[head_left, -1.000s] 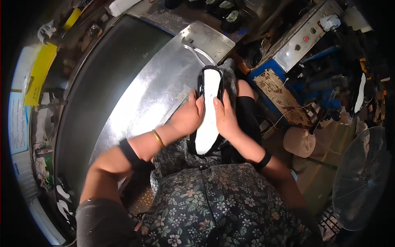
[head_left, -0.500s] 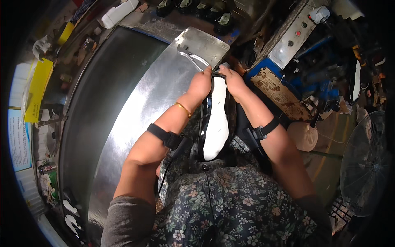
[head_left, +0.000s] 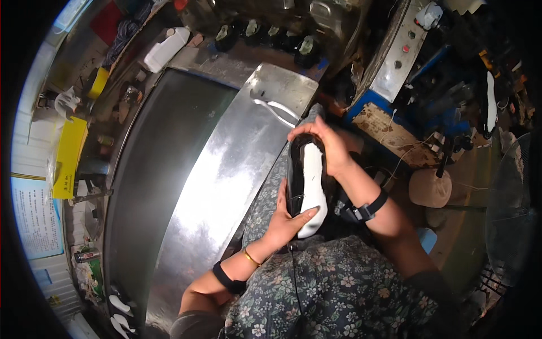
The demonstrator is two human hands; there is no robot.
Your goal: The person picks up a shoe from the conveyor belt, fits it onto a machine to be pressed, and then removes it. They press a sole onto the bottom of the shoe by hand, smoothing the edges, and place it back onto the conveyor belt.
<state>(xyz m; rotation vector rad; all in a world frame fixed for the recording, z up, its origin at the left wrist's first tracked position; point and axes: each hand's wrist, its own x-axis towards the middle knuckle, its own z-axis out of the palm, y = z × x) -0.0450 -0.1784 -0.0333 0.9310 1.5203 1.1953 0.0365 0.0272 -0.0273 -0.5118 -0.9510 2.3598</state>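
Note:
A black shoe upper with a long white insole board (head_left: 312, 175) along its upturned bottom lies over my lap. My left hand (head_left: 287, 221) grips its near end, thumb across the white board and fingers along the black side. At the far end, my right hand (head_left: 330, 146) wraps round the dark rim, fingers over the top. Silver-handled pincers (head_left: 276, 111) lie untouched on the shiny metal plate (head_left: 209, 186), beyond my hands to the left.
A dark conveyor belt (head_left: 169, 130) curves along the left. Several dark shoes (head_left: 251, 31) stand at the back. A metal control panel (head_left: 389, 79) with buttons is at the far right, a round pale stool (head_left: 430, 188) and a fan (head_left: 511, 209) at the right.
My left hand has moved from the far end of the shoe upper to its near end. My right hand now wraps over the far end. The shoe upper sits slightly to the right and lower.

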